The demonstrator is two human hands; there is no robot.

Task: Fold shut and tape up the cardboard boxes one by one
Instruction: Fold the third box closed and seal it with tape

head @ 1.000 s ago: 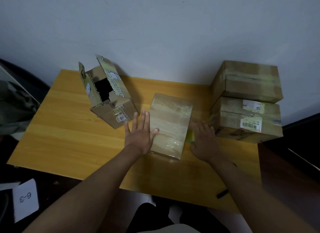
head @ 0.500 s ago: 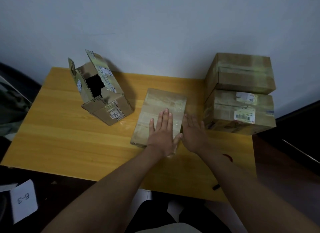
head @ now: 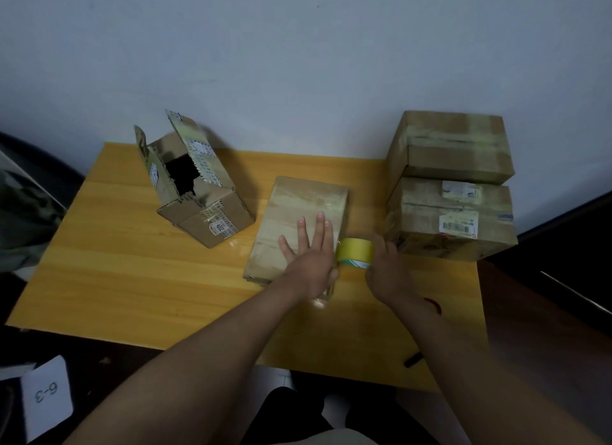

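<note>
Straight, spread fingers of the left hand (head: 309, 262) press flat on the closed flat brown cardboard box (head: 298, 222) at the middle of the yellow wooden desk (head: 132, 279). The right hand (head: 385, 272) curls round a yellow tape roll (head: 354, 253) just beside it. An open-flapped cardboard box (head: 195, 193) sits toward the far left corner; two stacked taped boxes (head: 450, 186) fill the far right corner.

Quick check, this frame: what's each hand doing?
Left hand: open, fingers flat on the middle box.
Right hand: holding the yellow tape roll.
</note>
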